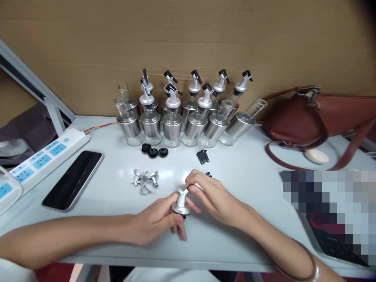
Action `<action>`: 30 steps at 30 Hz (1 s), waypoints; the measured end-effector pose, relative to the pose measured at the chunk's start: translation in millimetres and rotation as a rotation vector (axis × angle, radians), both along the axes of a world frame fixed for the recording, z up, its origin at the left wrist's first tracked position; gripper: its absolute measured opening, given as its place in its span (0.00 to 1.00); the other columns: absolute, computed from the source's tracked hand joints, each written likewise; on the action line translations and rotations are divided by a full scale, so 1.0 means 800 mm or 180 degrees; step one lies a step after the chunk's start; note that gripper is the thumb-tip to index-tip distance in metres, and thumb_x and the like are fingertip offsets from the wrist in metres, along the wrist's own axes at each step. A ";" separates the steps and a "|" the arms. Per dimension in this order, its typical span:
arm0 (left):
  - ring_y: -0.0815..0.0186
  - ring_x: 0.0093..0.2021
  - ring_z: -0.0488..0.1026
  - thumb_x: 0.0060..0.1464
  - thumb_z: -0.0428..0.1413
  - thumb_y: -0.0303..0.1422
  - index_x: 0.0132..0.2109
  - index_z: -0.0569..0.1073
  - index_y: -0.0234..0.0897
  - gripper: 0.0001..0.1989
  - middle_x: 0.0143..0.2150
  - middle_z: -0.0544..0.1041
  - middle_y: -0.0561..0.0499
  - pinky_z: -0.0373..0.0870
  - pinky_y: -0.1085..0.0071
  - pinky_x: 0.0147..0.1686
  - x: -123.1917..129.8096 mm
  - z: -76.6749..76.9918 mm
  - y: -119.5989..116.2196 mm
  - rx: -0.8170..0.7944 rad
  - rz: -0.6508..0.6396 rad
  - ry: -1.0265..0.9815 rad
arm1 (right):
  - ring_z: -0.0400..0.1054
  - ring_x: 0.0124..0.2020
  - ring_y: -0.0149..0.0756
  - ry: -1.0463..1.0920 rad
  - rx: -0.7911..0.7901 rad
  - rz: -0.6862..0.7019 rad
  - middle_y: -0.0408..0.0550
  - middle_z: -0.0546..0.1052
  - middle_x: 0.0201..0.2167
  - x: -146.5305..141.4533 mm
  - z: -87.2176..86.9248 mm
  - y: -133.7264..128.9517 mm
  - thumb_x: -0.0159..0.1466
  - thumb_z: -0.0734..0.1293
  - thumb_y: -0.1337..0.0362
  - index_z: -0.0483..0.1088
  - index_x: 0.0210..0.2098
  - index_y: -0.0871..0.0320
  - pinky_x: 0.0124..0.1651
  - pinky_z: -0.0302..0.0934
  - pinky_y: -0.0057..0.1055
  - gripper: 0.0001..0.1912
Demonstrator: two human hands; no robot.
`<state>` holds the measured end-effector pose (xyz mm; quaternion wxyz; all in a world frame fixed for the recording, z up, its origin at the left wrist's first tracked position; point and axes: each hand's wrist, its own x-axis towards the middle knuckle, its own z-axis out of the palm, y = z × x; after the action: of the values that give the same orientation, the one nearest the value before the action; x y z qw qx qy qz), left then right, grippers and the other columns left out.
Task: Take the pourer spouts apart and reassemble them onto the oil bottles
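My left hand is closed around a silver bottle pourer with a black base, held above the front of the table. My right hand pinches at the tip of the pourer's spout; whatever small piece sits between its fingertips is hidden. Beyond the hands lies a small pile of silver pourer heads. Farther back are black rubber stoppers and a few slim black levers. Some tiny black parts show just behind my right hand.
Several glass bottles with steel sleeves stand at the back, many topped with pourers. A phone and a power strip are at left. A brown handbag, a pale oval object and a partly blurred laptop-like device occupy the right.
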<state>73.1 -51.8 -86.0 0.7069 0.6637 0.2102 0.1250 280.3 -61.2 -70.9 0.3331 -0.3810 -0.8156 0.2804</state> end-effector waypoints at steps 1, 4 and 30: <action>0.64 0.31 0.71 0.62 0.42 0.55 0.53 0.66 0.33 0.30 0.32 0.76 0.45 0.68 0.67 0.36 0.000 -0.001 0.000 -0.0095 0.0026 -0.0037 | 0.65 0.32 0.32 0.0120 0.0033 -0.0071 0.47 0.70 0.32 0.002 -0.001 0.001 0.73 0.53 0.64 0.61 0.37 0.56 0.36 0.62 0.28 0.10; 0.67 0.32 0.73 0.59 0.46 0.56 0.51 0.64 0.36 0.28 0.43 0.73 0.43 0.68 0.68 0.35 0.001 -0.002 -0.001 -0.0446 0.0101 -0.0153 | 0.68 0.37 0.34 0.0397 0.0231 -0.0285 0.48 0.72 0.35 0.009 -0.001 0.005 0.69 0.60 0.68 0.62 0.38 0.55 0.40 0.64 0.29 0.03; 0.70 0.29 0.70 0.57 0.52 0.54 0.48 0.62 0.37 0.25 0.40 0.69 0.50 0.64 0.69 0.36 -0.001 -0.002 -0.002 -0.0764 0.0122 -0.0050 | 0.75 0.32 0.37 -0.1459 -0.0876 -0.0839 0.45 0.82 0.32 0.073 0.014 0.032 0.59 0.61 0.77 0.77 0.33 0.57 0.37 0.67 0.29 0.14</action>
<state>72.0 -53.4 -87.4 0.7804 0.5691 0.2307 0.1176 338.9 -35.9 -59.9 0.1190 -0.5785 -0.7674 0.2494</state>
